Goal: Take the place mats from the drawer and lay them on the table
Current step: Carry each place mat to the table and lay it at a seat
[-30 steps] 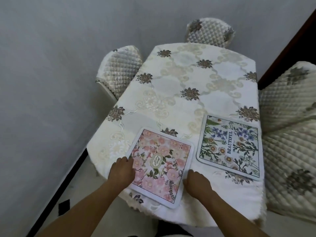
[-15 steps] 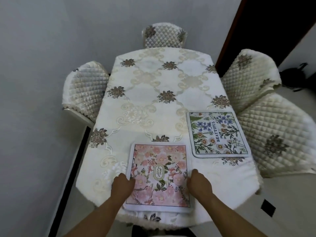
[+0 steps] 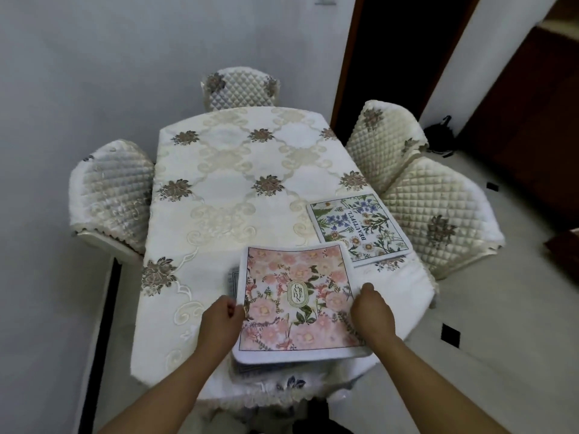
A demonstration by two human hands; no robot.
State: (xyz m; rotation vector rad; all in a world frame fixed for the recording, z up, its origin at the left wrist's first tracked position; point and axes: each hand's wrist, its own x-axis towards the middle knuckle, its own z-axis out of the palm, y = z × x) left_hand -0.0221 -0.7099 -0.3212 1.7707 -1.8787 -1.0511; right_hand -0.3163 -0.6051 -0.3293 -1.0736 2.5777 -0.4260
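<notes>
Gripping the pink place mat (image 3: 297, 302) by its side edges, left hand (image 3: 219, 321) and right hand (image 3: 372, 311) both curled round it, the person is holding it above a lower mat (image 3: 233, 278) at the table's (image 3: 225, 170) six o'clock edge, probably needing a bare spot near nine o'clock next.

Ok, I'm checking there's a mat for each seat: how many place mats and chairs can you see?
Place mats: 3 (pink mat, green mat, bluish mat peeking from under the pink one)
Chairs: 4 (left chair, far chair, two right chairs)
Total: 7
</notes>
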